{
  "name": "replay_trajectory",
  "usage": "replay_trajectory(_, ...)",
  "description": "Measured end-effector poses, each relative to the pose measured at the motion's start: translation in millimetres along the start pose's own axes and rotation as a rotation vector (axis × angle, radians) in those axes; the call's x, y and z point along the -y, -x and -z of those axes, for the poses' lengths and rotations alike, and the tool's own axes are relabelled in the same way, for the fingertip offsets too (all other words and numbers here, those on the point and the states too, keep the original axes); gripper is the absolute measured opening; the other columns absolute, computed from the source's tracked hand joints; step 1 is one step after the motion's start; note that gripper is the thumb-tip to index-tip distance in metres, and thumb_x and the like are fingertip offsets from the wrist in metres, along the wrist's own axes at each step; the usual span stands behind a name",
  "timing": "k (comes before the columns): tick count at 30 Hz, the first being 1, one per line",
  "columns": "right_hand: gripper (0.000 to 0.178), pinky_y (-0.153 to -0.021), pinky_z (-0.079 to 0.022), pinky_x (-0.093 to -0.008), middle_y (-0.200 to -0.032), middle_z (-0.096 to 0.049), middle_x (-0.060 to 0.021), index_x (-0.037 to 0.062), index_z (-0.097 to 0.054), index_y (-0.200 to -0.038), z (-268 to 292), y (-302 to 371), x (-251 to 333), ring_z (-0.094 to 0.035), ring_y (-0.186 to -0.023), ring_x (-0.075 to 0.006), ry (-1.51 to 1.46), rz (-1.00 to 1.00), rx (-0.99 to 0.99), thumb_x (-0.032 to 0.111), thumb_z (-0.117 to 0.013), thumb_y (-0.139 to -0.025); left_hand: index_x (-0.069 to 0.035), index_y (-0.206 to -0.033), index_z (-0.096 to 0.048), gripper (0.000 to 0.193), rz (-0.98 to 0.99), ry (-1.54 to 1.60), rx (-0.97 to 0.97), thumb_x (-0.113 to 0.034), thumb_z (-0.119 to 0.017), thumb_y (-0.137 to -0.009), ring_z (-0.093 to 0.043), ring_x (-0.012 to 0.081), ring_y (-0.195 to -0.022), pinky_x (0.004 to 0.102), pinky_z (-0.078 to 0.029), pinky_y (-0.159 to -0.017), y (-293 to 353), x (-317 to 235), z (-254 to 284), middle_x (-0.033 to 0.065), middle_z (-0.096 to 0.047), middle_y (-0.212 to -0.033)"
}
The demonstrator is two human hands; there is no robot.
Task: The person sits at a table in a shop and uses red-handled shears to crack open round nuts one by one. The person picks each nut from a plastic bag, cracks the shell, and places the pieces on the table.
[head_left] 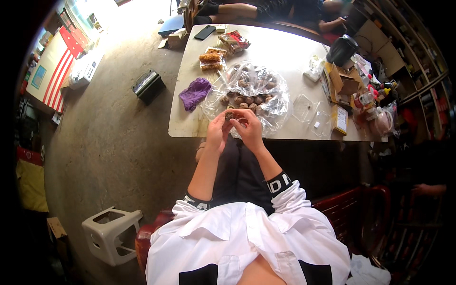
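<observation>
A brown walnut (229,115) is pinched between the fingers of both hands, just over the table's near edge. My left hand (217,131) grips it from the left, and my right hand (250,127) closes on it from the right; the fingers hide part of the shell. Just beyond my fingertips lies a clear plastic bag (278,107), spread wide. Several more walnuts (244,100) sit in it, partly covered by its crumpled film. A purple cloth (195,94) lies to the left of the bag.
Snack packets (212,59), a red packet (234,42) and a phone (205,32) lie farther back. Clear plastic trays (319,122), a cardboard box (346,81) and a black kettle (342,50) stand at the right. On the floor are a battery (148,87) and a stool (111,236). Someone sits beyond the table.
</observation>
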State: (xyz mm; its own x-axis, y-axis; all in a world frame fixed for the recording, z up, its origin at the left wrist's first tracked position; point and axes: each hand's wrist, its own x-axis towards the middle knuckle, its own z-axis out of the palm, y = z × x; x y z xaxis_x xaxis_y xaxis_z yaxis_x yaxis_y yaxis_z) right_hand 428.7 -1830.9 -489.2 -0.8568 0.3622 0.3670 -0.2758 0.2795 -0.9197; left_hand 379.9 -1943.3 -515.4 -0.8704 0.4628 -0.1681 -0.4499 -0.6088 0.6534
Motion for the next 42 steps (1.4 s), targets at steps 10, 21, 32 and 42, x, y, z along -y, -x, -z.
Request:
replay_trajectory(10, 0.030, -0.048, -0.037, -0.0196, -0.062, -0.048, 0.0052, 0.0035, -0.048, -0.105, -14, 0, -14, -0.046, -0.054, -0.0041, -0.545, -0.577, 0.004, 0.029, -0.058, -0.092, -0.005, -0.110, -0.059, 0.027, -0.095, -0.283, -0.049, -0.023, -0.044, -0.097, -0.056, 0.0079, -0.082, 0.0230, -0.045, -0.070, -5, 14, 2, 0.0025, -0.063, -0.095)
replay_trajectory(21, 0.023, -0.083, -0.045, -0.0270, -0.105, -0.058, -0.0113, -0.0020, -0.048, -0.108, -41, 10, -20, -0.056, -0.093, -0.0158, -0.352, -0.363, -0.067, 0.014, -0.039, -0.094, -0.003, -0.095, -0.056, 0.029, -0.207, -0.329, -0.213, -0.021, -0.033, -0.097, -0.056, 0.0147, -0.082, 0.0273, -0.046, -0.074, -8, 23, -11, 0.0059, -0.058, -0.089)
replay_trajectory(32, 0.039, -0.096, -0.038, -0.0294, -0.113, -0.048, -0.0137, -0.0033, -0.036, -0.124, -41, 15, -20, -0.050, -0.106, -0.0196, -0.267, -0.167, 0.044, 0.002, -0.037, -0.085, -0.003, -0.089, -0.059, 0.030, -0.064, -0.071, -0.298, -0.022, -0.036, -0.094, -0.059, 0.0159, -0.070, 0.0272, -0.049, -0.065, -14, 8, -11, 0.0047, -0.061, -0.079)
replay_trajectory(42, 0.040, -0.083, -0.045, -0.0235, -0.112, -0.054, -0.0098, -0.0007, -0.035, -0.130, -34, 12, -1, -0.055, -0.097, -0.0119, -0.411, -0.343, 0.111, -0.001, -0.044, -0.091, -0.005, -0.106, -0.052, 0.040, 0.034, 0.317, -0.183, -0.036, -0.027, -0.101, -0.058, 0.0162, -0.078, 0.0261, -0.049, -0.065, -21, 6, 12, 0.0044, -0.059, -0.087)
